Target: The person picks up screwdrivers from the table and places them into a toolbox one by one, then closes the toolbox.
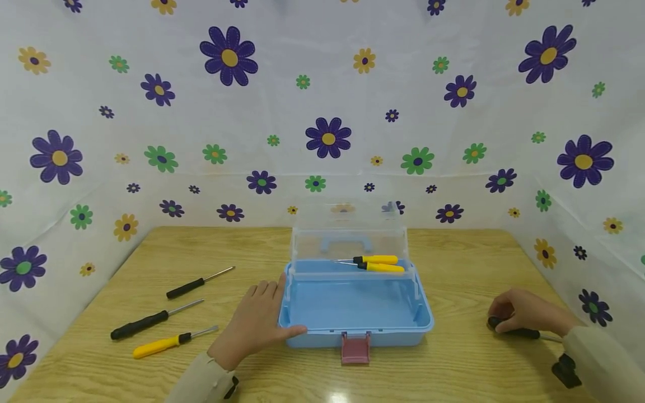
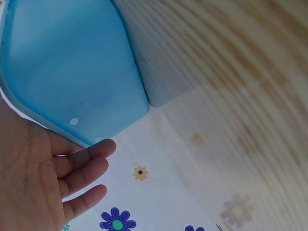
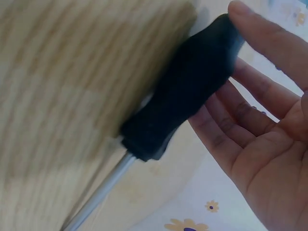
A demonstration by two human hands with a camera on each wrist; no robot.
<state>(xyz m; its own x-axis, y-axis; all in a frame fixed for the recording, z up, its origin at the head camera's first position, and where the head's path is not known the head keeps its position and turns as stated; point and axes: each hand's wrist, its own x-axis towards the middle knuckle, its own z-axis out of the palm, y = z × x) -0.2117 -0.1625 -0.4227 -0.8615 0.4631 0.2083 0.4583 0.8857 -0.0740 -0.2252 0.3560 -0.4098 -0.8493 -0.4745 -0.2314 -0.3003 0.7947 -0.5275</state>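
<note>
- Fingers of my left hand (image 1: 254, 322) lie flat and relaxed against the left wall of the blue toolbox (image 1: 302, 330) at mid-table.
- My right hand (image 1: 524, 313) curls over a black-handled screwdriver (image 1: 519, 332) lying on the table (image 1: 463, 263), well right of the box.
- Only the right wrist view shows that handle (image 3: 185, 91) resting on my fingertips (image 3: 250, 29).
- I see bare table between box and screwdriver.

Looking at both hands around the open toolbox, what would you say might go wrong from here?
The right hand holds the black screwdriver only loosely by its handle, so it may slip or roll on the table. The left hand lies flat against the toolbox corner; a push there might slide the box and shake its raised clear lid.
</note>
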